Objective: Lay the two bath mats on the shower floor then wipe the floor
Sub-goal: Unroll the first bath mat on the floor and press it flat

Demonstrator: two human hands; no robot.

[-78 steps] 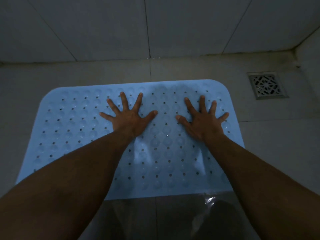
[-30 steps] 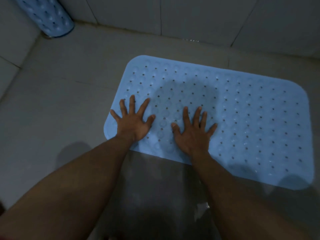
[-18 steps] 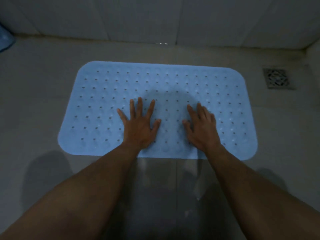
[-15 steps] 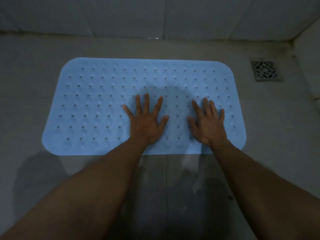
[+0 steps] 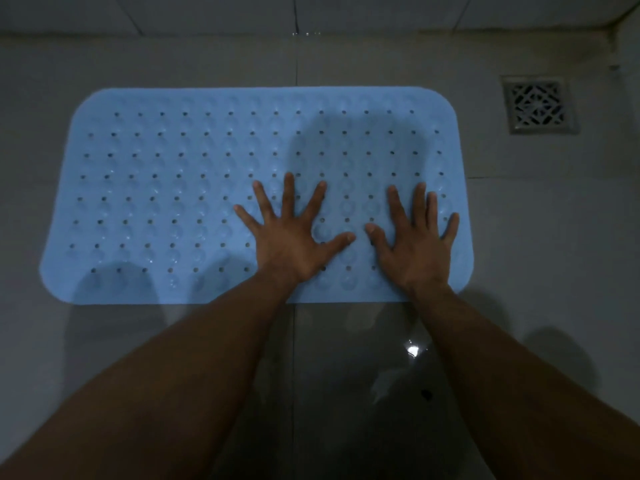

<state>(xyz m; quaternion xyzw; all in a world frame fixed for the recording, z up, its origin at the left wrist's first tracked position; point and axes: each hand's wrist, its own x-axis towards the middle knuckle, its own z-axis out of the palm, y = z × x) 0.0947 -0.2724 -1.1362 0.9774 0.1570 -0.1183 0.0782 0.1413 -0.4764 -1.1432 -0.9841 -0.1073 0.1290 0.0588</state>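
A light blue bath mat (image 5: 166, 188) with rows of small holes and suction bumps lies flat on the grey tiled shower floor (image 5: 540, 271). My left hand (image 5: 292, 237) presses palm down on the mat's near right half, fingers spread. My right hand (image 5: 415, 244) lies flat beside it, close to the mat's right edge, fingers apart. Neither hand holds anything. The second mat is out of sight.
A square metal floor drain (image 5: 536, 105) sits at the back right, just past the mat's corner. The tiled wall (image 5: 311, 12) runs along the far edge. A transparent sheet with a bright glint (image 5: 412, 351) lies on the floor between my forearms.
Both hands have slid to the right along the mat, from its middle to its right end. The view has shifted, and the rolled blue mat seen at the far left corner is gone from view.
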